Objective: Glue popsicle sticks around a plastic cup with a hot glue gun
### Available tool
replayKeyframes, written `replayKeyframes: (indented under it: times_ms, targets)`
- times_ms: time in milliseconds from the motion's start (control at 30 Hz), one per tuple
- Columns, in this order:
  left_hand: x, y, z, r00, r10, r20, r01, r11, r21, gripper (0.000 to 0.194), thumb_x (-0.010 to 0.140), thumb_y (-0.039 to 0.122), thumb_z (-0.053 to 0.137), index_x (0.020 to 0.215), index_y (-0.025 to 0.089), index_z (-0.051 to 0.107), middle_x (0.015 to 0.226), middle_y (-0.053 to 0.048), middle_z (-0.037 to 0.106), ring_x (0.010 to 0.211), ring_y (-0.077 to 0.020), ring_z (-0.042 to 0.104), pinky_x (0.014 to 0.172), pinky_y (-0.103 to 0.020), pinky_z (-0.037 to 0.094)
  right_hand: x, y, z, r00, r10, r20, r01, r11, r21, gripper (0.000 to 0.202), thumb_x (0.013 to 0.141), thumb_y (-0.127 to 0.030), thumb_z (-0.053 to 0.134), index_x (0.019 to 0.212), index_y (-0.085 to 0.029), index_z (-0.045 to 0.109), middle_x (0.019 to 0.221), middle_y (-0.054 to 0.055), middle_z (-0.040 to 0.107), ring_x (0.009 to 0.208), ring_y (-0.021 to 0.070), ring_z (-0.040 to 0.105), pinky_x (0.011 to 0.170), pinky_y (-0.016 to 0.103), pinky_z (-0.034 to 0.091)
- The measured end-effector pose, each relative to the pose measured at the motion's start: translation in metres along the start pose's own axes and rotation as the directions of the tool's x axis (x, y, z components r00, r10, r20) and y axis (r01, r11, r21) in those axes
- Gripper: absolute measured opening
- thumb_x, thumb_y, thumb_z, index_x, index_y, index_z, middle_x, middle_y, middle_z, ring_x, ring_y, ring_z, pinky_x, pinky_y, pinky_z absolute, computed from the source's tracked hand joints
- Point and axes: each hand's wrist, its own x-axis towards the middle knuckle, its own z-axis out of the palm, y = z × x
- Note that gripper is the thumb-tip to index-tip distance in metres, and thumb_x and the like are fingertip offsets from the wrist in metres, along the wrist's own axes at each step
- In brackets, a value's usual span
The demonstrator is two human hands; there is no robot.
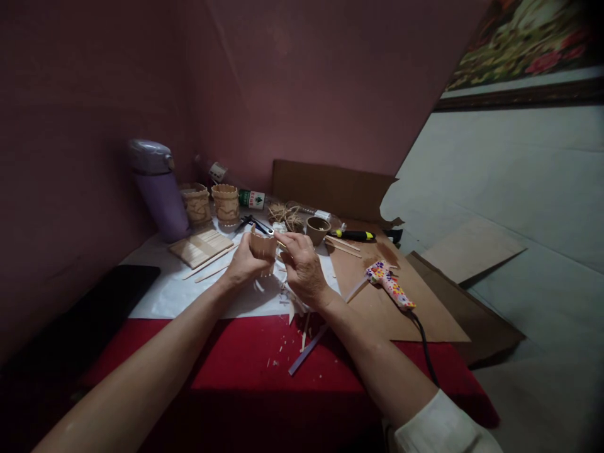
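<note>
My left hand [244,261] is wrapped round a small cup made of craft sticks [264,245], held tilted above the white sheet [165,296]. At the cup's right edge, the fingers of my right hand [302,264] are drawn together. Whatever they pinch is too small to make out. Behind my hands lie pliers [257,228] and a bundle of twine [287,217]. Wood scraps and shavings [292,308] are scattered below my right hand. Two finished-looking stick cups, one a scalloped cup [225,204], stand farther back.
A purple tumbler [163,201] and stacked craft sticks [201,248] are at left. Right of my hands are a small brown pot [318,231], a black-and-yellow cutter [356,235] and a floral glue gun [391,284] on cardboard [377,321]. A glue stick [306,352] lies on the red cloth [226,358].
</note>
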Motion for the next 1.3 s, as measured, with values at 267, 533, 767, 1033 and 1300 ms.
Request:
replayKeyframes:
  times_ms: [267, 533, 767, 1033, 1300]
  targets:
    - [-0.0021, 0.0011, -0.0011, 1.000, 0.023, 0.015, -0.023, 1.000, -0.001, 0.056, 0.047, 0.014, 0.074, 0.096, 0.019, 0.047, 0.079, 0.004, 0.054, 0.070, -0.0137, 0.050, 0.063, -0.024, 0.041, -0.0011, 0.0000, -0.0002, 1.000, 0.020, 0.016, -0.020, 1.000, 0.006, 0.052, 0.087, -0.009, 0.044, 0.135, -0.026, 0.056, 0.119, 0.010, 0.059, 0.110, 0.0252, 0.052, 0.098, 0.044, 0.045]
    - [-0.0007, -0.0033, -0.0022, 0.999, 0.046, 0.020, -0.046, 0.999, 0.022, 0.055, 0.047, 0.016, 0.075, 0.094, 0.019, 0.047, 0.078, 0.004, 0.054, 0.069, -0.0134, 0.050, 0.062, -0.025, 0.041, -0.0017, 0.0004, -0.0003, 1.000, 0.005, -0.005, -0.005, 1.000, 0.023, 0.053, 0.084, -0.004, 0.044, 0.130, -0.025, 0.060, 0.117, 0.009, 0.059, 0.109, 0.0241, 0.052, 0.097, 0.043, 0.046]
    - [0.0003, -0.0029, -0.0011, 0.999, 0.048, 0.009, -0.048, 0.999, 0.023, 0.057, 0.046, 0.018, 0.075, 0.095, 0.019, 0.047, 0.078, 0.004, 0.054, 0.069, -0.0134, 0.050, 0.063, -0.025, 0.041, -0.0020, 0.0014, 0.0010, 0.999, -0.017, -0.036, 0.018, 0.999, 0.033, 0.049, 0.085, -0.004, 0.044, 0.127, -0.024, 0.062, 0.115, 0.010, 0.059, 0.107, 0.0245, 0.053, 0.096, 0.044, 0.047]
    - [0.0005, -0.0025, -0.0004, 0.998, 0.053, 0.015, -0.054, 0.999, 0.004, 0.054, 0.046, 0.017, 0.072, 0.093, 0.019, 0.046, 0.076, 0.004, 0.054, 0.067, -0.0129, 0.049, 0.061, -0.025, 0.040, -0.0032, 0.0029, 0.0030, 0.998, -0.010, -0.055, 0.012, 0.999, 0.041, 0.055, 0.084, -0.003, 0.045, 0.130, -0.030, 0.060, 0.115, 0.008, 0.057, 0.107, 0.0240, 0.053, 0.095, 0.044, 0.047]
    - [0.0002, -0.0006, 0.0001, 0.999, 0.044, 0.008, -0.044, 0.999, 0.006, 0.053, 0.045, 0.016, 0.070, 0.092, 0.019, 0.046, 0.075, 0.005, 0.054, 0.066, -0.0132, 0.050, 0.060, -0.025, 0.041, -0.0045, 0.0051, 0.0037, 0.996, 0.014, -0.091, -0.007, 0.997, 0.074, 0.061, 0.086, -0.004, 0.044, 0.139, -0.035, 0.051, 0.114, 0.007, 0.056, 0.106, 0.0224, 0.053, 0.095, 0.043, 0.047]
